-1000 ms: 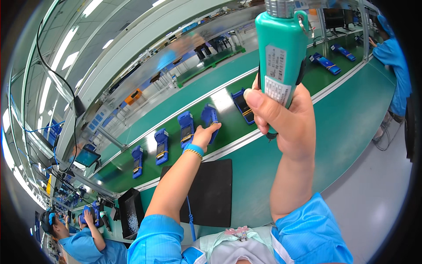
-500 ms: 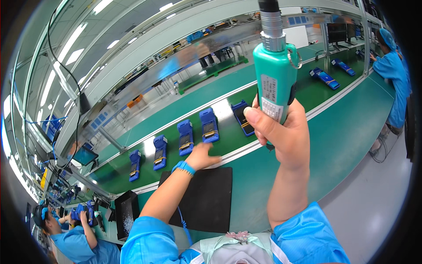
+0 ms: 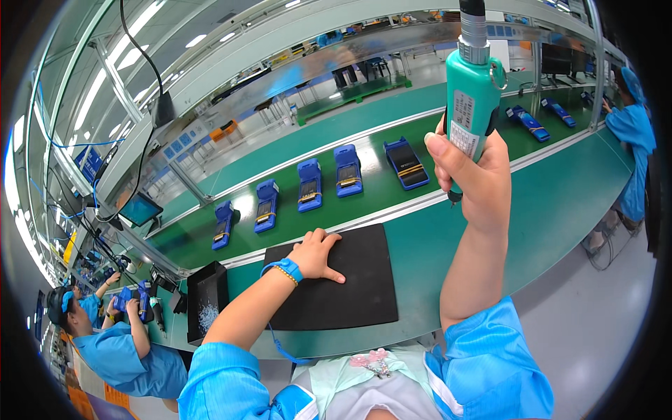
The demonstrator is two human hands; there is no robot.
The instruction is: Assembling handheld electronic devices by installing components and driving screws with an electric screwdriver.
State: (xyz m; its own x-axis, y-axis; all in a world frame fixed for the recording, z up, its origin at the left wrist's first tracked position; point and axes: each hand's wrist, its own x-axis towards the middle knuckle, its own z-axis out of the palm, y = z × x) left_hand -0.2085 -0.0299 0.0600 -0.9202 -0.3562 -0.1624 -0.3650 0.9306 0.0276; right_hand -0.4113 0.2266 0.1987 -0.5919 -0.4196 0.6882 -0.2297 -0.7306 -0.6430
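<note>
My right hand is wrapped round a teal electric screwdriver, held upright above the bench with its bit pointing down. The screwdriver has a silver collar on top and a metal ring at its side. My left hand, fingers spread, is at the upper part of a black mat; it holds nothing. A blue wrist strap with a cord circles that wrist. Beyond the mat, several blue handheld devices with yellowish bands round them lie in a row on the green conveyor belt.
A black bin with small pale pieces stands left of the mat. At the lower left a co-worker handles blue devices; another person is at the far right. A metal rail separates bench and belt. A dark cable hangs at left.
My left hand has drawn back from beside the belt devices to the mat, still empty. My right hand still holds the screwdriver. The whole view has shifted slightly.
</note>
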